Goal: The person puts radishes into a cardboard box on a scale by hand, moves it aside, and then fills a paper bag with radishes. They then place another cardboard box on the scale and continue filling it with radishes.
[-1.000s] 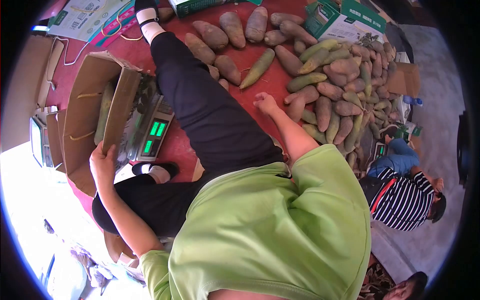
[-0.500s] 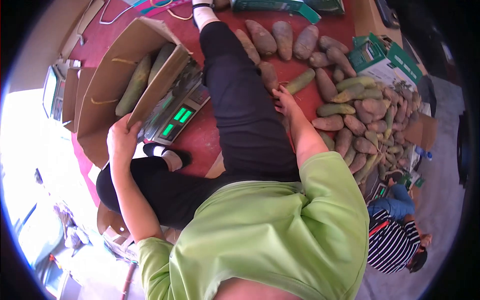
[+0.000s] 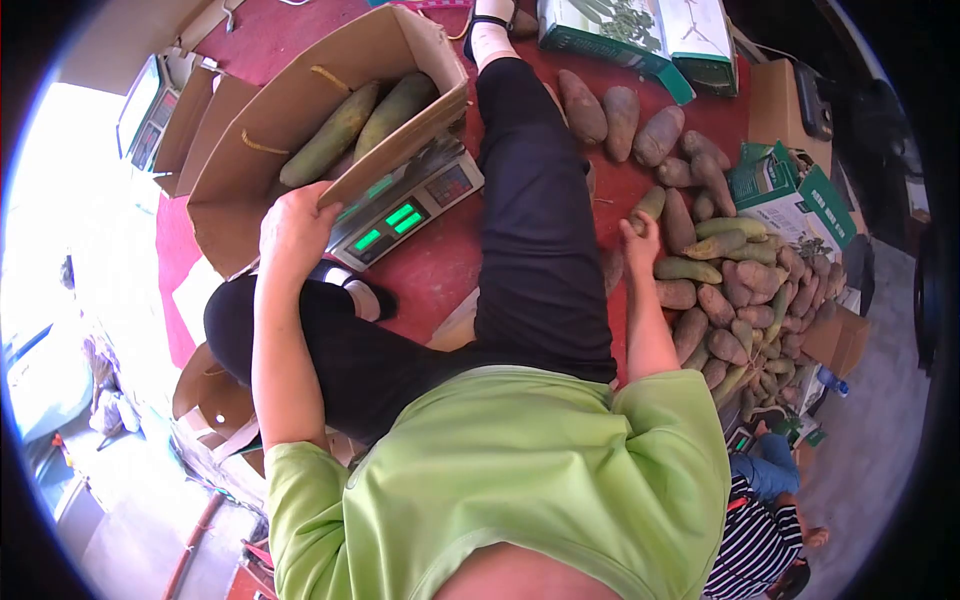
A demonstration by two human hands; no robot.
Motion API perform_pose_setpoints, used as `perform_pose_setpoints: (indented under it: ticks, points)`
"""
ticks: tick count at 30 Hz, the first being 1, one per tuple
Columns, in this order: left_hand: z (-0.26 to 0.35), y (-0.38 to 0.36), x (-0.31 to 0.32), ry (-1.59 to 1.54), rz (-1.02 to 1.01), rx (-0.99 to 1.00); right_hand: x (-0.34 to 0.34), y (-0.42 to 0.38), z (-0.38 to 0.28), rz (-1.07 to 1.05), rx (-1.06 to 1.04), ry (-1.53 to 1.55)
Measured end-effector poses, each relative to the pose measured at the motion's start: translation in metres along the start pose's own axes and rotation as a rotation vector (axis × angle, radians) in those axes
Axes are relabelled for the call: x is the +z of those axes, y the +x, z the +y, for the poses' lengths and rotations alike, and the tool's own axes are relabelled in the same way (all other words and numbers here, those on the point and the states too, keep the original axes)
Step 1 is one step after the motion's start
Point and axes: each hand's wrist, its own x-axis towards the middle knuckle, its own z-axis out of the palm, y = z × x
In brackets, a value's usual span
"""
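Note:
My left hand (image 3: 297, 228) is closed on the near rim of an open cardboard box (image 3: 225, 215). Inside the box lie two long green radishes (image 3: 335, 135), and yellow cord loops show on its inner wall. The box rests on a digital scale (image 3: 452, 190) with lit green digits. On the other side of my leg, my right hand (image 3: 640, 245) has its fingers wrapped round the lower end of a green radish (image 3: 651, 203), which points away from me. Beside that hand is a large heap of green and brownish radishes (image 3: 745, 280).
Several brownish radishes (image 3: 620, 120) lie on the red floor covering (image 3: 425, 270) past my knee. Printed green-and-white boxes (image 3: 610, 35) stand at the far side, another printed box (image 3: 790, 200) by the heap. A person in a striped top (image 3: 752, 545) is at lower right.
My right hand has closed round the green radish and drawn it towards me, tilting it more upright. My left hand stays on the box rim. The whole view has shifted.

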Motion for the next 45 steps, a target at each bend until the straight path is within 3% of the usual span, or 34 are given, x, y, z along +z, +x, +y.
perform_pose_setpoints:
  ticks: [1, 4, 7, 11, 19, 26, 28, 29, 30, 31, 33, 37, 39, 45]
  points:
    - [0.001, -0.001, -0.001, 0.004, 0.002, 0.007, -0.011, -0.001, -0.017, -0.014, 0.137, 0.161]
    - [-0.002, -0.001, 0.000, 0.002, 0.014, 0.025, -0.034, 0.001, -0.071, 0.069, 0.336, 0.230]
    - [-0.004, 0.000, 0.002, 0.005, 0.006, 0.032, -0.041, -0.003, -0.110, 0.054, 0.314, 0.223]
    - [-0.004, -0.002, 0.001, 0.017, 0.027, 0.040, -0.037, -0.021, -0.174, -0.038, 0.154, 0.151]
    - [-0.007, -0.002, 0.004, 0.013, 0.051, 0.061, -0.012, -0.058, -0.320, -0.372, -0.222, 0.426]
    - [-0.011, -0.002, 0.008, 0.005, 0.084, 0.099, 0.052, -0.087, -0.406, -0.930, -0.317, 0.687]
    - [-0.010, -0.003, 0.006, -0.003, 0.071, 0.093, 0.074, -0.088, -0.416, -1.219, -0.225, 0.701]
    - [-0.009, -0.003, 0.006, -0.011, 0.058, 0.086, 0.086, -0.096, -0.424, -1.241, -0.196, 0.642]
    - [-0.009, -0.002, 0.007, -0.010, 0.048, 0.097, 0.093, -0.081, -0.426, -1.540, -0.070, 0.762]
    - [-0.012, -0.001, 0.009, 0.006, 0.055, 0.104, 0.112, -0.093, -0.424, -1.189, -0.094, 0.458]
    - [-0.020, 0.002, 0.015, -0.019, 0.096, 0.160, 0.124, -0.083, -0.411, -1.042, -0.263, 0.399]
    - [-0.010, 0.002, 0.003, 0.009, -0.026, 0.077, 0.104, -0.042, -0.353, -1.029, -0.124, 0.468]
    - [-0.001, -0.003, 0.003, 0.038, -0.009, 0.096, 0.080, -0.038, -0.328, -0.743, -0.218, 0.343]
    - [-0.002, -0.002, 0.007, -0.044, -0.011, 0.121, 0.009, -0.020, -0.216, -0.444, 0.018, 0.197]
